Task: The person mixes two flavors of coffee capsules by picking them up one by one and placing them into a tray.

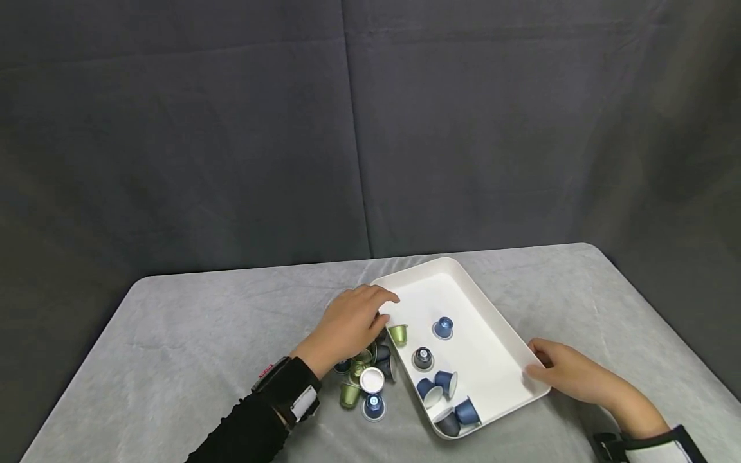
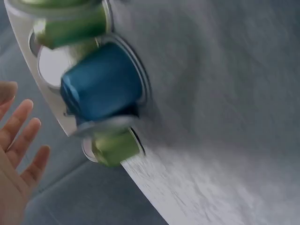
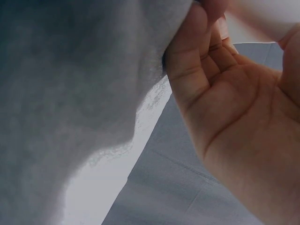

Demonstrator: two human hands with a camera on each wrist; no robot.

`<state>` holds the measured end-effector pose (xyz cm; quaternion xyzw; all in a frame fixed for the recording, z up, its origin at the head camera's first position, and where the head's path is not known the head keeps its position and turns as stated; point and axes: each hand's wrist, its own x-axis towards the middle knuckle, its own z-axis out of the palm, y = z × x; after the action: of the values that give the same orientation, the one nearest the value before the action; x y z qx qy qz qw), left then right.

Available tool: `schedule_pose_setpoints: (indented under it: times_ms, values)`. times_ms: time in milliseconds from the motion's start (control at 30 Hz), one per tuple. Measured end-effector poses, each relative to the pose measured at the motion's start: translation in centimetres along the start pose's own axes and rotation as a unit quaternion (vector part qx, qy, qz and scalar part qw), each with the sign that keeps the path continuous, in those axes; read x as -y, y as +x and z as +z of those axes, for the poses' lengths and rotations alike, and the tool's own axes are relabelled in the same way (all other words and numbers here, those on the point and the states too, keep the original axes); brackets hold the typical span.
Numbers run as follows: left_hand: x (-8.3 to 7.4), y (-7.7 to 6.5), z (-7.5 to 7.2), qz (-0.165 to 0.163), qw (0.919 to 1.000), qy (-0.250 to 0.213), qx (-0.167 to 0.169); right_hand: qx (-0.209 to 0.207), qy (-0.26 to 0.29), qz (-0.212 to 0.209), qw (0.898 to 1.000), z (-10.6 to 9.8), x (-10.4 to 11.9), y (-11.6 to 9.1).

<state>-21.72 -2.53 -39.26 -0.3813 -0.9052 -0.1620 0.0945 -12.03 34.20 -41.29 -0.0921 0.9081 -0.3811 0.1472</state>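
Grey counter (image 1: 173, 360) has rounded far corners. White tray (image 1: 486, 350) is askew, one corner nr. far edge. Just beside it, approx. midway betw. L & R edges, are piled green, blue & dark capsules (image 1: 350, 396).

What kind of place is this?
Probably a staged indoor recording setup, though the wider room is out of view. A plain dark cloth backdrop hangs behind a grey-covered table, and a white tray sits there with small capsules inside and beside it.

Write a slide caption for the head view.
The right hand grips a white tray of capsules by a corner; the left hand extends over its edge, beside a capsule heap.
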Motion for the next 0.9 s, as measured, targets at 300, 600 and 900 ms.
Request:
schedule_pose_setpoints:
  times_ms: [300, 600, 900]
  values:
    - [2.2, -0.5, -0.5, -0.068, 0.9973, -0.023, -0.017, -0.003, -0.003, 0.005, 1.000, 0.0, 0.1, 0.0]
    - [3.8, -0.8, -0.2, -0.177, 0.9820, -0.060, 0.027, -0.002, -0.003, 0.005, 1.000, 0.0, 0.0, 0.0]
    - [3.9, -0.5, -0.1, -0.234, 0.9660, -0.088, 0.066, -0.002, -0.001, 0.002, 1.000, 0.0, 0.1, -0.1]
